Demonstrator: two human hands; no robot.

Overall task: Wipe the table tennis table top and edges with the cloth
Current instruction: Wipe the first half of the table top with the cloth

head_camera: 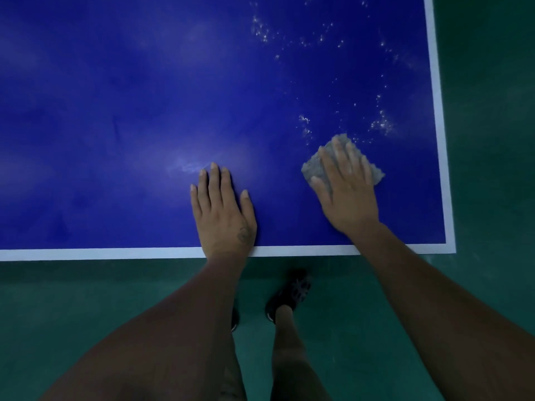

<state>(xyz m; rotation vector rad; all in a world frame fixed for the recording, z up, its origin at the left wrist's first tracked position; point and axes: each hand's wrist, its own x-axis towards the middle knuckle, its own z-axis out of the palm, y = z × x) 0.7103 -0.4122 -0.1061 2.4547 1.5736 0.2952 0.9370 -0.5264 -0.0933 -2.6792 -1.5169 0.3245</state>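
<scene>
A grey cloth (320,166) is lying flat on the blue table tennis table (115,111), close to its near right corner. The right hand (346,189) is pressing down on the cloth with straight, slightly spread fingers. The left hand (221,211) is resting flat on the bare top beside the near edge, fingers close together. White specks (379,123) are scattering across the surface beyond the cloth, toward the right edge. A white border line (86,253) is running along both edges. A green floor (492,140) is showing around the table, with a dark shoe (289,296) on it.
</scene>
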